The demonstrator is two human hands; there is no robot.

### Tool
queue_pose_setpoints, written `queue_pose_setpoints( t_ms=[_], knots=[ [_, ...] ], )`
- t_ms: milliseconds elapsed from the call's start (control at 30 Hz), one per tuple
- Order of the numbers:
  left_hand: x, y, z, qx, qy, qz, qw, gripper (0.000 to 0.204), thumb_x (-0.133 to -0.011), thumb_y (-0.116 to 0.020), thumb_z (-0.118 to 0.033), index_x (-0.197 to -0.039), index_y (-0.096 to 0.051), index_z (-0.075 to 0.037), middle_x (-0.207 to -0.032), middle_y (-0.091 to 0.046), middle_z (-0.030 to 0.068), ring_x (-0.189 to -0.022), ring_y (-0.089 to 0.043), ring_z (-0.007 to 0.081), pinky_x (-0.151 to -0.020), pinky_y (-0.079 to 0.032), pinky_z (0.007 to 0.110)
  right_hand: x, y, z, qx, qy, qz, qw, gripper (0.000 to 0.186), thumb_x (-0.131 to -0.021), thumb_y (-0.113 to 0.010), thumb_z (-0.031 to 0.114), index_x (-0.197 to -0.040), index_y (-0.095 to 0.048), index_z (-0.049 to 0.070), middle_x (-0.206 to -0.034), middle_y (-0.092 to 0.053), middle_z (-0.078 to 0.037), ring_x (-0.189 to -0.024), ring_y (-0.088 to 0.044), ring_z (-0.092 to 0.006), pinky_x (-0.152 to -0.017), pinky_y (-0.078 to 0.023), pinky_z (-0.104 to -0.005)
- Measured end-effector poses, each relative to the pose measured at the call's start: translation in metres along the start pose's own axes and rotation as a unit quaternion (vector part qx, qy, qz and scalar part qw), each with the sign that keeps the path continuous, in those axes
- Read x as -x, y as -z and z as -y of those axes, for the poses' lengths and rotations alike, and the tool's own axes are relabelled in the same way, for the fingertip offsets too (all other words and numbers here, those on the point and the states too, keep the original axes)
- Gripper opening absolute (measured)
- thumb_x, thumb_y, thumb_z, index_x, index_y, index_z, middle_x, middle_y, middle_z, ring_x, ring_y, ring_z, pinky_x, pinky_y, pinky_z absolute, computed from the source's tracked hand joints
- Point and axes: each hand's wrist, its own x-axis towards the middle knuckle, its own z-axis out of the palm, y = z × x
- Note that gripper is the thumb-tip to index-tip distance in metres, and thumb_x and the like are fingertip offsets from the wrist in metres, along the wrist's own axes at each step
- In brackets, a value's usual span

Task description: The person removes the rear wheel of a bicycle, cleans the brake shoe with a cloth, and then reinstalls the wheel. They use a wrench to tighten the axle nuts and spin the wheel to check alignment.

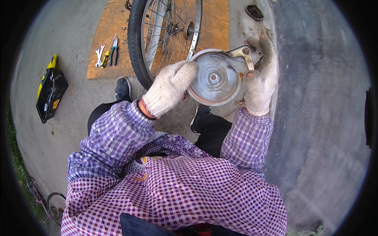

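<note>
I hold a round grey metal brake plate (213, 86) with a hub hole, a rusty spot and a lever bracket (240, 52) at its upper right. My left hand (171, 87), in a cream knitted glove, is closed on the plate's left edge. My right hand (258, 88), gloved with bare fingertips showing, grips its right side, thumb tip by the bracket's lower end. Behind the plate stands a bicycle wheel (137, 39) with a black tyre, spokes and a hub. Fingers behind the plate are mostly hidden.
Wrenches (99, 57), a yellow-handled tool (104, 59) and pliers (113, 53) lie on a wooden board (98, 72). An open black-and-yellow toolbox (51, 94) sits at left. A small dark container (254, 12) is at top right; a bicycle (55, 204) is at lower left.
</note>
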Motion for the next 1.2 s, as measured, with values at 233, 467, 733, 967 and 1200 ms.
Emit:
queue_pose_setpoints(
  t_ms=[233,467,733,967,1200],
  knots=[
    [-0.006,0.003,0.003,0.032,0.020,0.004,0.999,0.064,-0.105,-0.055,-0.058,-0.125,-0.066,0.002,-0.072,-0.057,-0.0018,-0.057,-0.052,0.0060,-0.051,-0.042,0.025,-0.002,-0.004,0.000,-0.267,-0.053,0.015,0.962,0.120,-0.069,-0.073,0.084,-0.153,-0.047,0.002,-0.143,-0.059,-0.017,-0.137,-0.055,-0.0297,-0.116,-0.044,-0.0462],
    [-0.019,-0.011,0.001,0.009,0.013,0.002,1.000,0.066,-0.105,-0.054,-0.060,-0.124,-0.067,0.002,-0.071,-0.056,-0.0021,-0.056,-0.053,0.0064,-0.051,-0.043,0.025,-0.006,-0.001,-0.006,-0.313,-0.050,-0.012,0.948,0.102,-0.081,-0.069,0.077,-0.150,-0.052,0.004,-0.142,-0.059,-0.013,-0.137,-0.055,-0.0289,-0.118,-0.042,-0.0464],
    [-0.031,-0.019,-0.001,-0.044,0.031,0.000,0.999,0.063,-0.104,-0.056,-0.056,-0.119,-0.069,0.004,-0.075,-0.060,0.0023,-0.065,-0.057,0.0104,-0.060,-0.047,0.030,-0.009,0.003,-0.002,-0.345,-0.079,-0.083,0.932,0.072,-0.102,-0.053,0.067,-0.139,-0.061,0.005,-0.135,-0.062,-0.012,-0.127,-0.058,-0.0273,-0.113,-0.046,-0.0469],
    [-0.035,-0.008,0.011,-0.086,0.021,-0.013,0.996,0.066,-0.102,-0.056,-0.057,-0.113,-0.069,0.007,-0.084,-0.066,0.0128,-0.083,-0.064,0.0211,-0.080,-0.051,0.039,-0.025,-0.023,-0.012,-0.345,-0.061,-0.120,0.929,0.087,-0.097,-0.048,0.079,-0.125,-0.066,-0.001,-0.122,-0.065,-0.024,-0.115,-0.063,-0.0352,-0.099,-0.054,-0.0502],
    [-0.033,-0.004,0.017,-0.102,0.045,-0.010,0.994,0.068,-0.100,-0.057,-0.057,-0.114,-0.069,0.008,-0.092,-0.070,0.0165,-0.089,-0.066,0.0223,-0.083,-0.052,0.039,-0.029,-0.031,-0.016,-0.365,-0.062,-0.178,0.912,0.078,-0.101,-0.047,0.075,-0.114,-0.065,0.000,-0.099,-0.064,-0.018,-0.092,-0.066,-0.0326,-0.085,-0.058,-0.0492]
  ],
)
